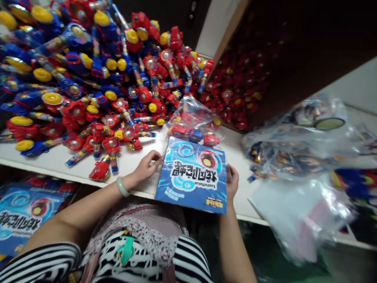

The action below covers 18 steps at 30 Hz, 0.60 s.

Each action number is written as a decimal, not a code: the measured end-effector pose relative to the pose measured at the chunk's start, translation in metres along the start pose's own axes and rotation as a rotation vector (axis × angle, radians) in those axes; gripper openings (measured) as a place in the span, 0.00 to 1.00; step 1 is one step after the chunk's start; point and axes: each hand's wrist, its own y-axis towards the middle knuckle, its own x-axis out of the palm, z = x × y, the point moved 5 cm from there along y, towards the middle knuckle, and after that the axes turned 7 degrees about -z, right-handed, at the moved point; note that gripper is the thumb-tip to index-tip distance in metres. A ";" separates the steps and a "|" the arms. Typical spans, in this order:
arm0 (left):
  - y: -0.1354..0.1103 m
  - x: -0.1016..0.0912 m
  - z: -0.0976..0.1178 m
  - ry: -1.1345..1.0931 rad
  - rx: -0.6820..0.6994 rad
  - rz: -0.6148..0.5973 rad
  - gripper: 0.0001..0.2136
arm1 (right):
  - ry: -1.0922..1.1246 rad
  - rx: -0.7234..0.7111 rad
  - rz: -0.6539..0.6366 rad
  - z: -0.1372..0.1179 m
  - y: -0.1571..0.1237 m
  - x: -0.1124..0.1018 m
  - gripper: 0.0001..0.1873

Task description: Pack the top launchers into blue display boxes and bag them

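A flat blue printed box (pixel 191 173), its lettering upside down to me, lies at the table's front edge, slightly overhanging it. Clear plastic film (pixel 191 108) stands up behind it, with several red and blue toys (pixel 194 133) under the film. My left hand (pixel 149 165), with a pale green bangle on the wrist, is closed at the box's left edge, thumb and fingers curled together. At the right edge my right hand (pixel 232 182) wraps around the box's side; part of its fingers is hidden behind it.
A large heap of red, blue and yellow toys (pixel 79 67) covers the back left. A tilted brown carton (pixel 232 47) spills red toys at the back. Plastic bags (pixel 294 141) lie on the right. Another blue printed box (pixel 26 216) sits below the table's left edge.
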 end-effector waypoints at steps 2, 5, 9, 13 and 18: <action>-0.001 -0.004 0.009 0.056 0.078 0.085 0.05 | 0.011 -0.028 0.074 -0.003 0.006 -0.009 0.20; -0.006 0.001 0.023 0.130 0.260 0.140 0.04 | 0.020 -0.095 0.127 -0.013 0.009 -0.018 0.11; -0.026 0.007 0.034 0.212 0.460 0.179 0.06 | 0.036 -0.305 0.297 -0.022 -0.028 -0.026 0.06; -0.057 0.009 0.039 0.244 0.541 0.135 0.10 | 0.004 -0.406 0.305 -0.018 -0.086 -0.024 0.09; -0.101 0.013 0.039 0.259 0.536 -0.005 0.13 | -0.070 -0.341 0.311 -0.019 -0.140 -0.026 0.12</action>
